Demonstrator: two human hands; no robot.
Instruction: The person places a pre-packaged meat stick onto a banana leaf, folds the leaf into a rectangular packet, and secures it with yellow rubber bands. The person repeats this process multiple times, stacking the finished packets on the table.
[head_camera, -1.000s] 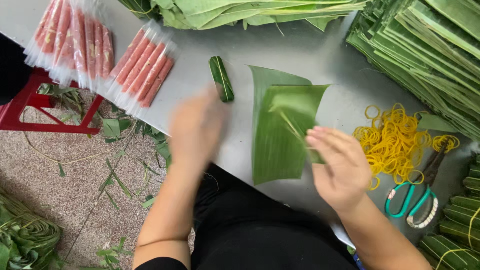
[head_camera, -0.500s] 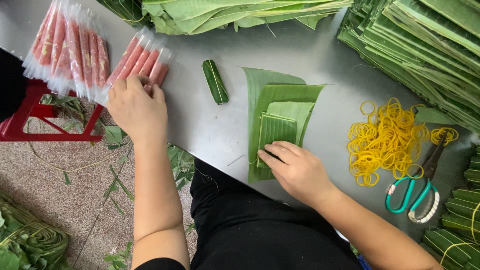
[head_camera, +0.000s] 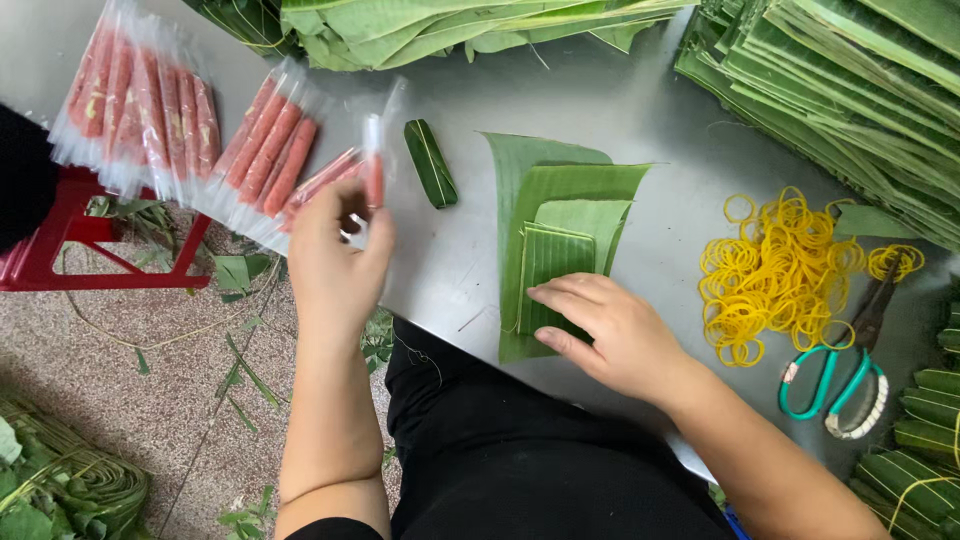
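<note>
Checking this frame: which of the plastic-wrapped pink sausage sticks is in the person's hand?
The single wrapped stick pinched upright in the left hand, beside the small green leaf roll; the other sticks lie in flat rows on the table.

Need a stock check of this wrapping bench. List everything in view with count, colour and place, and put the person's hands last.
Metal table: one, grey, under all the work.
Layered leaf pieces: a small stack, green, table centre.
Wrapped leaf roll: one, dark green, left of the stack.
Plastic-wrapped sausages: several strips, pink-red, table's left edge.
Rubber bands: a loose heap, yellow, right of the stack.
Scissors: one pair, teal handles, lower right.
Cut leaf strips: a big pile, green, top right.
Loose leaves: a pile, green, top edge.
Tied leaf bundles: several, dark green, right edge.
Stool: one, red, on the floor at left.
Left hand: lifting one sausage.
Right hand: pressing flat on the stack.
</note>
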